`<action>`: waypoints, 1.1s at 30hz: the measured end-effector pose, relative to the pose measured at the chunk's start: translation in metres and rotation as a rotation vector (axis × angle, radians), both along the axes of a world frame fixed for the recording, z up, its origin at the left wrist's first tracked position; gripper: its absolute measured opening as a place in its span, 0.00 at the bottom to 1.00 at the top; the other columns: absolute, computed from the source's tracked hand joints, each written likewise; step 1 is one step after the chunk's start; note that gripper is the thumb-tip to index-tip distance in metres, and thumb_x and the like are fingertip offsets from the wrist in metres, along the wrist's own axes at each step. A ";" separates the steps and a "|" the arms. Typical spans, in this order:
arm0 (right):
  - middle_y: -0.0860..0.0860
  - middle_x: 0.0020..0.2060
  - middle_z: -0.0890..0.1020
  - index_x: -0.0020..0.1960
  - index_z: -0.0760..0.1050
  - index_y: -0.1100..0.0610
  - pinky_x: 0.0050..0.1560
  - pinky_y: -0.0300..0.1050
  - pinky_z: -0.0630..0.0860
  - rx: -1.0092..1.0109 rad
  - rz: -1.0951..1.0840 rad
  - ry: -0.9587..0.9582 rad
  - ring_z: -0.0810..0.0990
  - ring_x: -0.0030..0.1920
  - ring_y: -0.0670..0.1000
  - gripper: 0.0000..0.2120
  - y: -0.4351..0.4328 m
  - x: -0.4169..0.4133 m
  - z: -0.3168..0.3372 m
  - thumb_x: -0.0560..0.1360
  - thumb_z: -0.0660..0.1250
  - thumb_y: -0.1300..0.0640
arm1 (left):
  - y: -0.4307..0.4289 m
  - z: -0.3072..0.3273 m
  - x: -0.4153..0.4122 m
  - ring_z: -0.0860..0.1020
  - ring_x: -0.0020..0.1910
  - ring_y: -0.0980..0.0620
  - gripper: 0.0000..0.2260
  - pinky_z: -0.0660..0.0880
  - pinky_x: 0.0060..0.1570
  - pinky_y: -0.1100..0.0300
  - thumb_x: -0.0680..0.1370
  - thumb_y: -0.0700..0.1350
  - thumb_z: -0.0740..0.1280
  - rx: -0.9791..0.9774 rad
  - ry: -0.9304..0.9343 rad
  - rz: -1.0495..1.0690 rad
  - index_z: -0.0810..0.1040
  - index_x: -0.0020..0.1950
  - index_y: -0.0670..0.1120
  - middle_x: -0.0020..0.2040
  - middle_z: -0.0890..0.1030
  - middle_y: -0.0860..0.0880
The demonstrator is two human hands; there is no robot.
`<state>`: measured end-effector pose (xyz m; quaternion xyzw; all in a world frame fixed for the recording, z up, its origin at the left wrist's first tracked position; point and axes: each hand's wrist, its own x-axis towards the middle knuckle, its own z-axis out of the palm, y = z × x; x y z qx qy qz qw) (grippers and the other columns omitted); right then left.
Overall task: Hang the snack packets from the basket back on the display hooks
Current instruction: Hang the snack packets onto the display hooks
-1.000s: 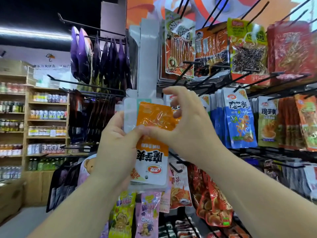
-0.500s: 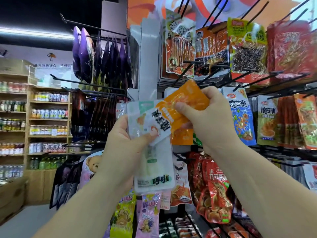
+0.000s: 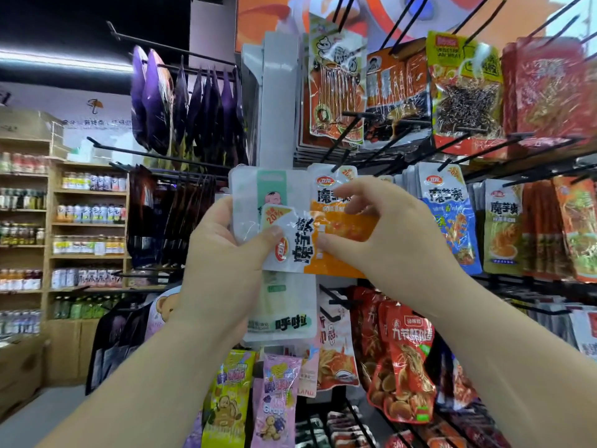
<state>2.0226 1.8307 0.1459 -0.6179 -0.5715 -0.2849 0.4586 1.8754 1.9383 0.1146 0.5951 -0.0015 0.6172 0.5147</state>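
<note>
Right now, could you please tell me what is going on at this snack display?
A person is restocking a rack of black display hooks. Both hands hold an orange-and-white konjac packet turned sideways. The left hand presses its white end with the thumb against a taller white-and-green packet held behind it, and the right hand pinches the orange end. Neither held packet is on a hook yet. A matching hung packet sits just behind, beside blue packets.

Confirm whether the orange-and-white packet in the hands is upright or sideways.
Sideways: lettering on the orange-and-white packet lies rotated, white end under the thumb of the left hand, orange end in the right hand.
</note>
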 end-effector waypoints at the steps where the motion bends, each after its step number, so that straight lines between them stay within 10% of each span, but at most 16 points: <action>1: 0.39 0.48 0.77 0.61 0.77 0.41 0.54 0.45 0.76 -0.043 -0.023 -0.025 0.77 0.52 0.44 0.22 -0.001 -0.003 0.001 0.70 0.77 0.39 | -0.001 0.000 0.002 0.88 0.46 0.46 0.13 0.85 0.39 0.51 0.79 0.32 0.69 0.009 0.007 0.000 0.80 0.59 0.47 0.50 0.88 0.46; 12: 0.44 0.41 0.77 0.52 0.78 0.50 0.39 0.37 0.69 -0.218 0.018 -0.070 0.73 0.39 0.42 0.16 0.005 0.003 0.004 0.73 0.74 0.39 | 0.002 0.004 0.013 0.88 0.46 0.44 0.14 0.85 0.39 0.49 0.80 0.32 0.69 -0.005 0.020 -0.017 0.79 0.63 0.45 0.52 0.88 0.45; 19: 0.54 0.43 0.88 0.58 0.76 0.52 0.43 0.61 0.86 -0.075 0.509 0.628 0.87 0.42 0.59 0.06 -0.001 0.021 0.015 0.81 0.69 0.57 | 0.012 -0.002 0.007 0.88 0.47 0.49 0.13 0.85 0.38 0.53 0.82 0.32 0.66 -0.056 0.063 0.039 0.80 0.59 0.49 0.50 0.88 0.50; 26: 0.55 0.41 0.86 0.48 0.77 0.52 0.44 0.60 0.84 0.111 0.476 0.658 0.85 0.40 0.57 0.10 0.016 0.023 0.043 0.84 0.65 0.48 | 0.015 -0.007 0.008 0.88 0.47 0.50 0.14 0.85 0.39 0.54 0.82 0.32 0.67 -0.068 0.107 0.061 0.80 0.58 0.51 0.51 0.88 0.51; 33: 0.52 0.30 0.58 0.36 0.59 0.50 0.31 0.41 0.57 0.242 0.397 0.598 0.57 0.30 0.51 0.22 0.036 0.024 0.052 0.83 0.65 0.48 | 0.016 -0.009 0.008 0.88 0.48 0.49 0.14 0.86 0.42 0.49 0.82 0.33 0.66 -0.059 0.129 0.081 0.80 0.60 0.50 0.51 0.88 0.51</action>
